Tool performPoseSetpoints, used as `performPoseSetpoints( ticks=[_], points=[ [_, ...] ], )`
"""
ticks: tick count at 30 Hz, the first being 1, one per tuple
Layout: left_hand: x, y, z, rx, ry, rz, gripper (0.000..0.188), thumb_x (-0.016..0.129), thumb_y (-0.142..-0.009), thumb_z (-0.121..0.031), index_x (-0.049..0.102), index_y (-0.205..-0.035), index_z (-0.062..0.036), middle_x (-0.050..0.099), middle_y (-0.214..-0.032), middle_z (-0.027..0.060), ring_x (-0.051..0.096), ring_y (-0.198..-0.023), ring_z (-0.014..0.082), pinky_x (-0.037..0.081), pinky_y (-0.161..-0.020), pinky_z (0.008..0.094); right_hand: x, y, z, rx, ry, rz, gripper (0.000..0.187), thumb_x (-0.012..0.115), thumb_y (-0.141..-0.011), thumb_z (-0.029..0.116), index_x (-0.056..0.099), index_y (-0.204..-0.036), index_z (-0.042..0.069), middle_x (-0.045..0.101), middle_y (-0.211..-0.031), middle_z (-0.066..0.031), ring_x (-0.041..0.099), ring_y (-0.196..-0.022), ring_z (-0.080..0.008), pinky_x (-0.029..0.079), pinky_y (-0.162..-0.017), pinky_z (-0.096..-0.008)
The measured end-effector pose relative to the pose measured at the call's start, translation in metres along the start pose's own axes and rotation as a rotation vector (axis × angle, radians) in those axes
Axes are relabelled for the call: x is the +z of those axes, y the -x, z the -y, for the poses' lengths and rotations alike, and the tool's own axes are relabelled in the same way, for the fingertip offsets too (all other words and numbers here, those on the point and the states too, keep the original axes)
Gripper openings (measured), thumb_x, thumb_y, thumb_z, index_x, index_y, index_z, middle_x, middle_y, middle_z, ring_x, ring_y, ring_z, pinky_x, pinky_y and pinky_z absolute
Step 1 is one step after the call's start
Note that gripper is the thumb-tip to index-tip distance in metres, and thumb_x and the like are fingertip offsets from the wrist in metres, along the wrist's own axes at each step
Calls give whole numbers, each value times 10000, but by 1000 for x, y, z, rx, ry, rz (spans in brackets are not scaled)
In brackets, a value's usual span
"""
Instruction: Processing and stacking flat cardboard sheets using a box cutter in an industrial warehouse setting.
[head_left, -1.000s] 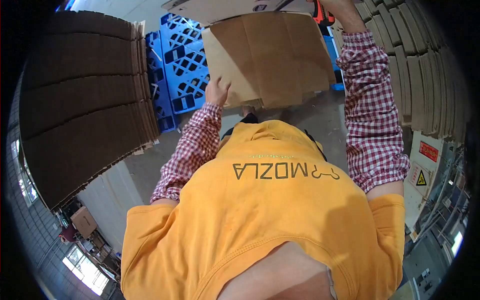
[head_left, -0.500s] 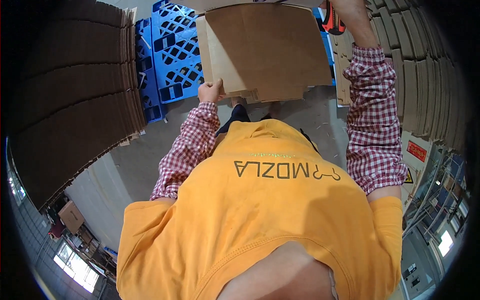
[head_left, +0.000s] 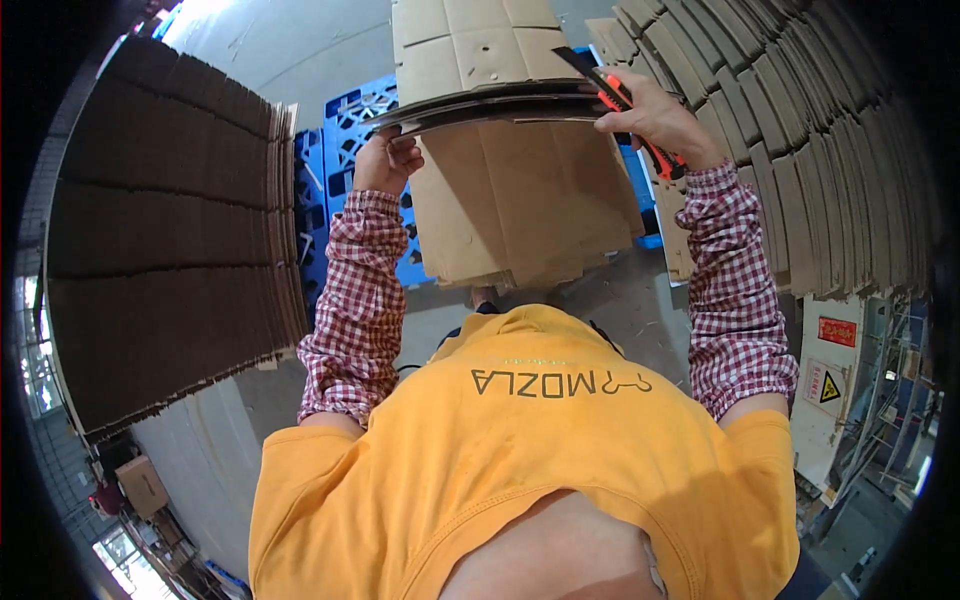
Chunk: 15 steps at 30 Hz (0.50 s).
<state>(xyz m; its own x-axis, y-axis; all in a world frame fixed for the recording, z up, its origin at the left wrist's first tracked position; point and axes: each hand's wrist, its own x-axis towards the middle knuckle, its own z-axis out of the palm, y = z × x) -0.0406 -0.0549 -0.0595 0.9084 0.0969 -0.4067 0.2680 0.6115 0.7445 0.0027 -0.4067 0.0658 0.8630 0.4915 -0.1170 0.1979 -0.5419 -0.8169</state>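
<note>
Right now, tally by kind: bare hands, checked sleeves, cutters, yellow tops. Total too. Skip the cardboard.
Bare hands: 2 (left hand, right hand)
Checked sleeves: 2 (left sleeve, right sleeve)
Cutters: 1 (red-and-black cutter, in the right hand)
Yellow tops: 1 (yellow top, worn)
Total: 6

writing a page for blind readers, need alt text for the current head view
A person's left hand holds the left end of edge-on boards while the right hand, near their other end, holds a red utility knife, blade out. Nearer the yellow shirt lies brown cardboard, with cardboard stacks on both sides.
</note>
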Motion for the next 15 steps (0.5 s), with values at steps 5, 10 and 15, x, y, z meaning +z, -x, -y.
performPoseSetpoints(
  ticks=[5,10,15],
  points=[
    [16,14,-9,59,67,-72,237,492,-882,-258,513,-1003,-55,589,-768,91,623,-679,234,510,-607,391,7,-11,9,-57,77,-118,547,656,-717,120,470,-1219,9,533,-787,-36,503,-601,-97,438,-444,-235],
    [39,54,2,687,-453,-357,263,619,-838,-177,506,-1028,-35,580,-847,85,604,-658,144,480,-531,200,0,-17,18,-105,66,-111,421,640,-721,95,520,-1117,12,542,-750,-21,497,-593,-90,409,-434,-240],
    [131,84,9,1283,-1016,121,170,658,-737,-58,617,-902,-57,606,-812,75,590,-751,206,462,-672,312,-4,-30,4,-111,73,-103,295,643,-718,94,539,-980,6,550,-735,-21,507,-578,-100,410,-425,-248]
  ],
)
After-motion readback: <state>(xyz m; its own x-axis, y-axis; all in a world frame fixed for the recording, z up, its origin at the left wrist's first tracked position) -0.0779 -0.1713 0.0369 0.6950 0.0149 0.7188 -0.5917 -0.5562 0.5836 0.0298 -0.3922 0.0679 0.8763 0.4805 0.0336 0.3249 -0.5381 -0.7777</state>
